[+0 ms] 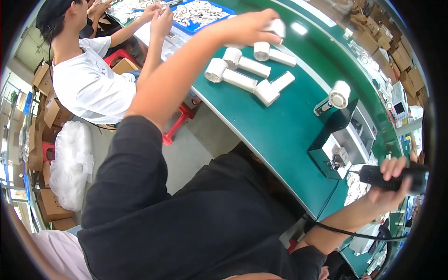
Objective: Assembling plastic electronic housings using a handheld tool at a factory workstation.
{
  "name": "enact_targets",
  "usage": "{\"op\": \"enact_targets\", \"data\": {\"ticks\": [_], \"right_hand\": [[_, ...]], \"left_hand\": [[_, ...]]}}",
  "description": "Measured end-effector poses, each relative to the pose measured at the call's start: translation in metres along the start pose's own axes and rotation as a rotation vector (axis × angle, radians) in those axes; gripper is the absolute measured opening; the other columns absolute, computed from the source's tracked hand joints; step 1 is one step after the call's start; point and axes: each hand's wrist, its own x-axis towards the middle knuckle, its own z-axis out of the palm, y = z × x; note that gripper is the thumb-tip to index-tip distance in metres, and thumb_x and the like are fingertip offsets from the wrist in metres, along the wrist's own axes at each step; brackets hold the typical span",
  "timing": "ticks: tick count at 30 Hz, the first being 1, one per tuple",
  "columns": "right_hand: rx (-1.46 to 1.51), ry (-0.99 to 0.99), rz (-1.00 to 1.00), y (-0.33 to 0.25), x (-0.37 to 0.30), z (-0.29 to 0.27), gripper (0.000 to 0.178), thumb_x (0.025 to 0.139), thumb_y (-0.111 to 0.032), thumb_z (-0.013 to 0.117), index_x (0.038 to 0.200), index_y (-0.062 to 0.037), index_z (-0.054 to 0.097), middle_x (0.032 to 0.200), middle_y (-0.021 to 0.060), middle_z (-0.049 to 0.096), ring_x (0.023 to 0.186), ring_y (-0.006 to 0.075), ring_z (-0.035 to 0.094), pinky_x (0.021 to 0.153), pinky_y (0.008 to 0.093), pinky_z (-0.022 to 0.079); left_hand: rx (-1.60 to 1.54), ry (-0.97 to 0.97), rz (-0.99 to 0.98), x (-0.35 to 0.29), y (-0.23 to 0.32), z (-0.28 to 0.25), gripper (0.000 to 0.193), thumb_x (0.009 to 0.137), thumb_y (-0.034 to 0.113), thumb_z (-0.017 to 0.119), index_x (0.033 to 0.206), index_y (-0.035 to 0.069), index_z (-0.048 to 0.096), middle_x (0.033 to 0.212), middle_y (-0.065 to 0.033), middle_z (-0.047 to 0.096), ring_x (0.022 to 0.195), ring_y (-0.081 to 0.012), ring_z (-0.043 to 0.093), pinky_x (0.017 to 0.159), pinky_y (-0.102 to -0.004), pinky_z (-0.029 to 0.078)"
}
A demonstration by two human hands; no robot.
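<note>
My left hand (254,29), reaching to the far side of the green bench, is closed on a white round-headed device (277,28), partly hidden by my fingers. Just below it on the bench lie several similar white devices (238,79), each with a drum-shaped head and a tube handle. At the far right, my right hand (391,179) is wrapped around a black electric screwdriver (373,177), its thin tip pointing left toward a black and silver screw feeder (343,144). Another white device (339,94) is propped head up beside the feeder.
A blue tray (219,7) of small white parts lies at the bench's far end. A person in a white shirt (93,79) works at left, near a red stool (179,122). A black cord (345,231) crosses my right forearm. Cardboard boxes (51,205) are stacked at left.
</note>
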Motion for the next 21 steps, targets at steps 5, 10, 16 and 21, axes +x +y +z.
{"op": "enact_targets", "data": {"ticks": [5,10,16,21], "right_hand": [[-0.16,0.036,0.017,0.012,0.001,0.008,0.055,0.085,-0.026,0.053,0.125,0.0059,0.033,0.075,0.0063,0.042,0.061,0.0137,0.042,0.061,0.0292,0.036],[-0.266,0.053,0.033,0.001,-0.009,-0.013,0.069,0.083,-0.035,0.058,0.129,0.0072,0.029,0.074,0.0056,0.045,0.062,0.0146,0.046,0.062,0.0312,0.043],[-0.256,-0.098,0.046,0.007,0.015,-0.051,0.088,0.075,-0.051,0.066,0.129,0.0076,0.031,0.098,0.021,0.058,0.095,0.033,0.058,0.087,0.0453,0.045],[-0.705,0.436,0.054,0.002,0.07,-0.219,0.039,0.088,-0.022,0.056,0.117,0.0033,0.048,0.094,0.0157,0.062,0.086,0.0282,0.063,0.076,0.0357,0.051]], "left_hand": [[0.322,-0.32,-0.177,0.012,-0.117,0.015,0.057,0.081,0.029,0.065,0.126,0.003,0.043,0.12,-0.0206,0.051,0.109,-0.0343,0.051,0.092,-0.0384,0.04],[0.369,-0.471,-0.116,0.024,-0.143,0.046,0.047,0.077,0.032,0.068,0.109,0.0,0.056,0.104,-0.0178,0.052,0.099,-0.0313,0.052,0.084,-0.0387,0.042],[0.262,-0.09,-0.019,-0.022,-0.142,0.016,0.03,0.082,0.016,0.062,0.107,-0.001,0.058,0.107,-0.0158,0.058,0.096,-0.0271,0.056,0.083,-0.0346,0.044],[-0.322,0.294,-0.402,-0.037,0.007,0.089,0.016,0.085,0.016,0.057,0.084,0.0,0.061,0.077,-0.0068,0.06,0.07,-0.0142,0.056,0.065,-0.026,0.043]]}}
